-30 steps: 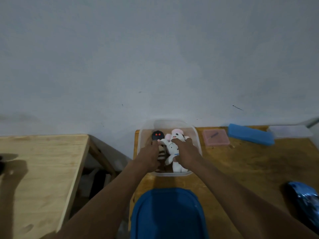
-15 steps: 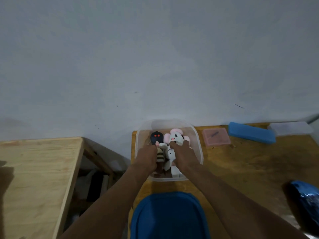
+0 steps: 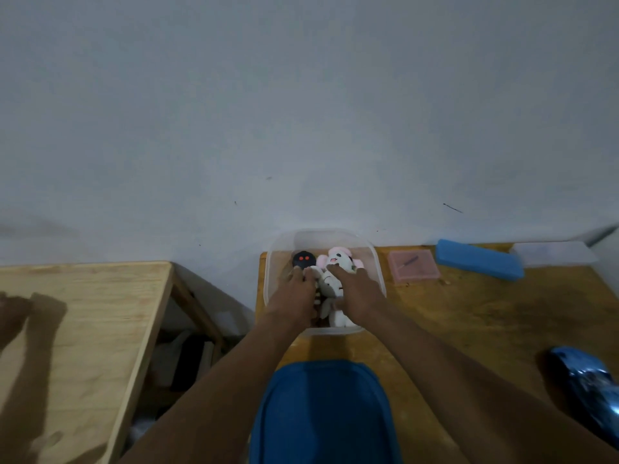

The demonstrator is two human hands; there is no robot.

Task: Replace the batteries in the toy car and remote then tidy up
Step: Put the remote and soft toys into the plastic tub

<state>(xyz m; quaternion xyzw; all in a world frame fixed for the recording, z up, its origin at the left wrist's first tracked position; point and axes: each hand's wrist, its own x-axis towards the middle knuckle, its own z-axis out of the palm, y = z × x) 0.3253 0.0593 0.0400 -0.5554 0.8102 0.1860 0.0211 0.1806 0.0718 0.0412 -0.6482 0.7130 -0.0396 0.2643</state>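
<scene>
Fingers of your left hand [image 3: 294,296] and right hand [image 3: 358,293] press flat, gripping nothing, on the plush toys [image 3: 338,261] inside the clear container [image 3: 375,259], while the toy car [image 3: 586,386] lies well right of the container, where your right forearm could sweep it away on withdrawal.

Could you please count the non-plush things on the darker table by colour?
Blue: 3 (lid, case, car)
Pink: 1 (box)
Clear or whitish: 2 (tub, tray)
Total: 6
</scene>
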